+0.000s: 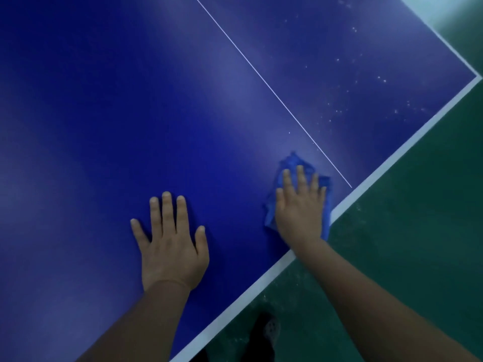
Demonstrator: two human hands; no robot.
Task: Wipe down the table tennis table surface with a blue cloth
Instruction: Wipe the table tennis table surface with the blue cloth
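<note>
A person leans over one blue table tennis bench (130, 113), seen from above, with two bare hands flat on its surface. The right hand (300, 210) presses down, fingers straight and slightly spread, on a single crumpled blue cloth (294, 163) that lies on the bench just inside the white border stripe (392, 163) along the near edge, with one corner of the cloth reaching over that stripe. The cloth sits just left of one thin white centre line (261, 77), which runs diagonally across the playing surface and meets the border stripe close beside the cloth. The left hand (171, 244) rests open on the bare surface, palm down and all five fingers splayed, well apart from the cloth and holding nothing. To the right of the centre line, many small white specks (379, 77) dot the surface toward the one bench corner in view. Beyond the edge lies a green floor (418, 244), where one dark shoe (264, 333) shows below the bench, between the two forearms.
</note>
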